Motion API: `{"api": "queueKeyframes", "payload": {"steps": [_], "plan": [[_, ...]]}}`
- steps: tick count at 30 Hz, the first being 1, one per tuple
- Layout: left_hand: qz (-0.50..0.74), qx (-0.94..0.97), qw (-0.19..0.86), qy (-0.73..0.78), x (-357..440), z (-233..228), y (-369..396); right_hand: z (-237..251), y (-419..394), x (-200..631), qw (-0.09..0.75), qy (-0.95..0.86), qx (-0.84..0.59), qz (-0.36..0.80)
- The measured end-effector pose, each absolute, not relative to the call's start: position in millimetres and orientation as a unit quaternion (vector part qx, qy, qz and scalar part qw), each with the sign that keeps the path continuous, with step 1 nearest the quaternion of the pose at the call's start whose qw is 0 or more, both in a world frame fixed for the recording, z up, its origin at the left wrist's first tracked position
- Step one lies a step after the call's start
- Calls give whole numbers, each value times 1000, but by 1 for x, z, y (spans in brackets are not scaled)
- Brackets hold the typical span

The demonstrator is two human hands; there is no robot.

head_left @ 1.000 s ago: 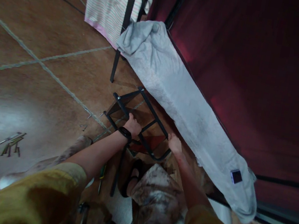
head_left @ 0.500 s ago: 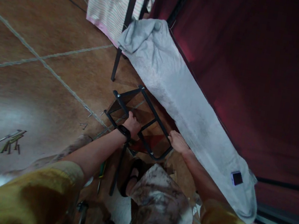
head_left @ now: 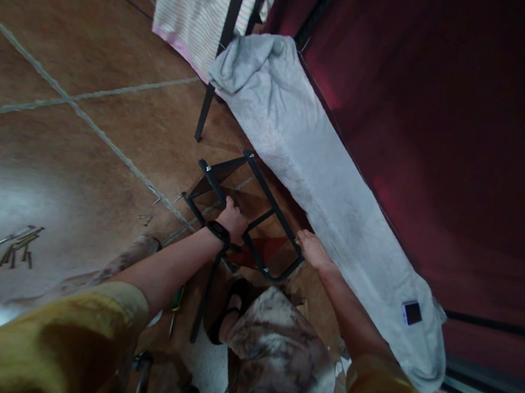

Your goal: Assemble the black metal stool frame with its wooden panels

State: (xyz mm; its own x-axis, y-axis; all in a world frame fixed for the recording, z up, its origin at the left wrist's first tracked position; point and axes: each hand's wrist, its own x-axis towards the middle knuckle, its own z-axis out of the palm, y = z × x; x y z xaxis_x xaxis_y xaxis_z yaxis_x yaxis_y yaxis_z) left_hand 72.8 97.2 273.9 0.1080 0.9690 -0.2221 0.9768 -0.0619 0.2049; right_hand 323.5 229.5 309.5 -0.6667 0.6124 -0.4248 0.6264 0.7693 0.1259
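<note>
Both of your hands are on a black metal frame (head_left: 250,211) that lies on the brown tiled floor (head_left: 64,53) in front of your knees. Far to the left of your left hand (head_left: 233,218), a small bunch of screws and a thin tool (head_left: 13,242) sit alone on bare floor, with wide open tile all around them. Your left hand, with a dark wristband (head_left: 219,233), is closed around a bar near the frame's left side. Your right hand (head_left: 314,250) rests with fingers loosely curled over the frame's rounded near right corner. Just beyond your right hand, a long grey cloth (head_left: 326,181) runs along the frame's far edge, leaving little room there. Beyond it stands a dark red wall (head_left: 458,123).
</note>
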Motion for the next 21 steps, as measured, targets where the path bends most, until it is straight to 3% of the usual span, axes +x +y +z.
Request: {"api": "queueKeyframes", "payload": {"steps": [8, 16, 21], "plan": [[-35, 738, 136, 660, 68, 277, 97, 300, 232, 330, 172, 898, 397, -82], [-4, 731, 139, 668, 68, 272, 99, 302, 223, 314, 224, 876, 427, 14], [10, 724, 153, 672, 68, 271, 100, 297, 219, 304, 223, 826, 516, 33]]}}
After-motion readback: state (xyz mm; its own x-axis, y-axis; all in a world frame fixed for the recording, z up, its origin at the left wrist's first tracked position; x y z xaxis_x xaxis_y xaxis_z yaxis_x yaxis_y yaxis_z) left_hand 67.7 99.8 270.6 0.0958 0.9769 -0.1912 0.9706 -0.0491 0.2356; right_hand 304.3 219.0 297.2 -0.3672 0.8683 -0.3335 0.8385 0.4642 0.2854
